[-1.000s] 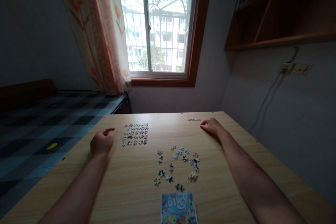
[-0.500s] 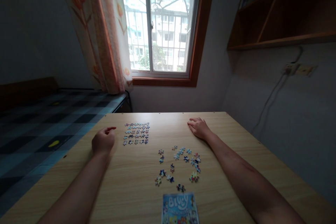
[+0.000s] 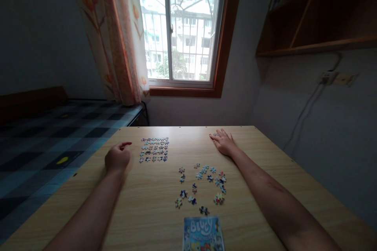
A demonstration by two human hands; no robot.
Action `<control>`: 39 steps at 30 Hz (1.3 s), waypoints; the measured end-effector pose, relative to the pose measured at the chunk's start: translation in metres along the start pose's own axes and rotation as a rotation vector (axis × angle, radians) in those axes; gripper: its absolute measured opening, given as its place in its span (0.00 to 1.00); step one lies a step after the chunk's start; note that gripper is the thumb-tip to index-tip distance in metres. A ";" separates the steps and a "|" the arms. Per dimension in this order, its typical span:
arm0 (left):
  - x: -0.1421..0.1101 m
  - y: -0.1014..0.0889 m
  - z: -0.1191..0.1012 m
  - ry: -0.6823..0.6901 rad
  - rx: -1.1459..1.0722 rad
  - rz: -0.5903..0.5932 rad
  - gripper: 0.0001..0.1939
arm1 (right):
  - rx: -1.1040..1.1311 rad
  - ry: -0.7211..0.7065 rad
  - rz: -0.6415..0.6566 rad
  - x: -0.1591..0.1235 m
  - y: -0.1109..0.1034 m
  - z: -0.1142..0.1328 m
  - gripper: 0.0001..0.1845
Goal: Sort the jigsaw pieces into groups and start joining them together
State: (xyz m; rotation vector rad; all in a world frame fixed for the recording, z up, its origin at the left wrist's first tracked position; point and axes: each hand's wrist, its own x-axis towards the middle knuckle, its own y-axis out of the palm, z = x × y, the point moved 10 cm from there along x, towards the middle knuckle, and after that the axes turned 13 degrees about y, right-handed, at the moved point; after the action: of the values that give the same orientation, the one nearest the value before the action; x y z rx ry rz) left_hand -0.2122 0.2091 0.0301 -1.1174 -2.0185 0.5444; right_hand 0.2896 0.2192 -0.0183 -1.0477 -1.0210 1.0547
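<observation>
My left hand (image 3: 118, 157) rests near the left side of the table, fingers curled with the index finger pointing right. Whether anything is inside it is hidden. To its right, puzzle pieces (image 3: 154, 148) lie in several neat rows. My right hand (image 3: 224, 142) is at the far right of the table, flat with fingers spread. A few puzzle pieces (image 3: 213, 134) show beside and under its fingertips. Loose puzzle pieces (image 3: 203, 171) lie scattered in a rough ring across the middle of the table. Nearest me is a blue box or card (image 3: 203, 232) lettered "Bluey".
The wooden table (image 3: 141, 208) ends below a window (image 3: 188, 39) with a flowered curtain (image 3: 112, 35) beside it. On the left stands a bed with a checked cover (image 3: 85, 125). A wooden shelf (image 3: 318, 49) and a socket with a cable (image 3: 325, 78) are on the right wall.
My right hand's fingers have spread and lifted apart, and puzzle pieces now show by its fingertips. My left hand has stayed in place. The view has shifted slightly.
</observation>
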 end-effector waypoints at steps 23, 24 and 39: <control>0.003 0.001 0.002 0.025 0.017 -0.012 0.15 | 0.005 0.027 -0.018 0.002 0.000 -0.002 0.25; 0.003 0.000 0.001 0.028 0.020 -0.012 0.15 | 0.005 0.030 -0.017 0.002 0.001 -0.003 0.25; 0.000 -0.001 0.000 0.002 -0.001 -0.002 0.15 | 0.035 0.039 -0.028 0.001 -0.002 -0.004 0.25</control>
State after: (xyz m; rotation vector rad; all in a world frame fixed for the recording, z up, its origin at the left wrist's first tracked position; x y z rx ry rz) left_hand -0.2122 0.2085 0.0308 -1.1159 -2.0186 0.5415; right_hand 0.2942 0.2191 -0.0172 -1.0192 -0.9797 1.0221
